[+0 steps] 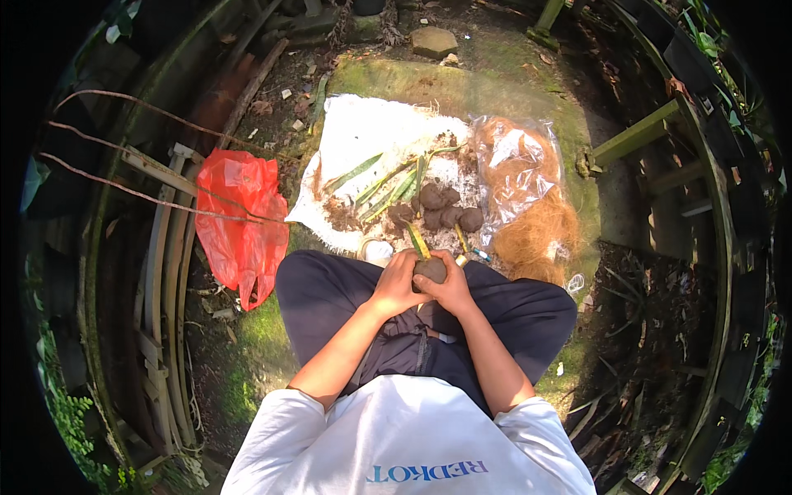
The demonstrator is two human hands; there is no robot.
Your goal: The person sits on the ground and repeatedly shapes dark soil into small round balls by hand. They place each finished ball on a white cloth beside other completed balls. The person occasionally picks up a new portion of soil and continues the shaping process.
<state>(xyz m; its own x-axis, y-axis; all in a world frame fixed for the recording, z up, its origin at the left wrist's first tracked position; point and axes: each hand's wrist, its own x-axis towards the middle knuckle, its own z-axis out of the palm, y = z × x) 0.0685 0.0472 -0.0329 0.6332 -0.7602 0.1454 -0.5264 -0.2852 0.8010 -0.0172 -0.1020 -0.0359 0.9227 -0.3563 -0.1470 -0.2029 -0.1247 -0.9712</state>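
Note:
Between my left hand [397, 283] and my right hand [453, 284] is a ball of dark soil [432, 271], held above my crossed legs. A green and yellow leaf piece [419, 242] stands up out of the ball. Just beyond my hands, several more soil balls [450, 216] lie in a cluster on a white woven sack [365, 124]. Long variegated leaves [396, 189] are strewn on the sack to the left of the balls. A small white container [378, 252] stands by my left knee, and a short leaf piece [461, 238] lies near a blue and white item [481, 254].
Brown fibre in a clear plastic bag [516, 161], with loose fibre [538, 238] spilling out, lies at the right. A red plastic bag [241, 216] is at the left, beside thin rods [154, 202]. A stone [434, 42] lies at the far side; wooden rails [637, 133] flank the slab.

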